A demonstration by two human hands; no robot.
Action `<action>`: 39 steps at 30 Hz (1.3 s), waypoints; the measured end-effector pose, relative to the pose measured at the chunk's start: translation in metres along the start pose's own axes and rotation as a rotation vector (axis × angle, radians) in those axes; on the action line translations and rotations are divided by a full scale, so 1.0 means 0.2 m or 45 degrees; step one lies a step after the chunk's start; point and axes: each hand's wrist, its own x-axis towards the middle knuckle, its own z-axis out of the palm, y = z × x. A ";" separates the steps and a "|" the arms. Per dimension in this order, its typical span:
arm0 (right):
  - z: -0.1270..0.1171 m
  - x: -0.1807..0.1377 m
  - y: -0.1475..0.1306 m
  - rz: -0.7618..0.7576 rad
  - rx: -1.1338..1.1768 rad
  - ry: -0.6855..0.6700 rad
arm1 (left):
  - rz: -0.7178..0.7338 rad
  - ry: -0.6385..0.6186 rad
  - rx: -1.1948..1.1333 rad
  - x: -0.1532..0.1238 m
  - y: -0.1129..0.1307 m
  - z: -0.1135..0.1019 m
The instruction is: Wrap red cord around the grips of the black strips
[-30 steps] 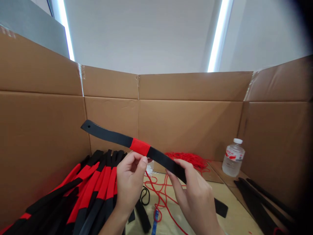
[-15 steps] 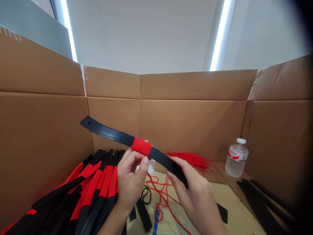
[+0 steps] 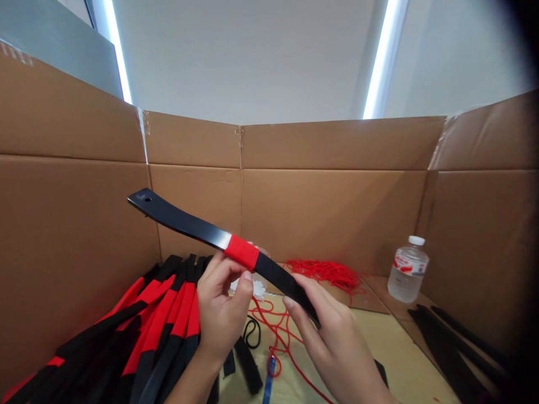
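Observation:
Both hands hold up a long black strip that has a band of red cord wound round its middle. My left hand pinches the strip with thumb and fingers just below the red band. My right hand grips the nearer end of the strip, fingers closed along it. The far end, with a small hole, points up and to the left. A strand of red cord trails down onto the table beneath the hands.
A pile of black strips with red wrapping lies at the left. A heap of red cord and a water bottle stand at the back right. Bare black strips lie at the right. Cardboard walls enclose the table.
The strip's far end has tilted a little higher and to the left. Both hands keep their grip and have shifted slightly left.

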 end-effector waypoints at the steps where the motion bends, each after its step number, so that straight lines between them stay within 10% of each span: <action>1: 0.00 0.00 0.00 0.009 0.025 -0.009 | -0.001 -0.003 -0.003 0.00 0.00 0.00; 28: -0.01 0.01 -0.02 0.345 0.746 -0.417 | 0.021 -0.107 0.063 0.03 -0.03 -0.04; 39: 0.01 0.02 -0.02 0.280 0.604 -0.483 | 0.121 -0.142 0.252 0.06 0.00 -0.03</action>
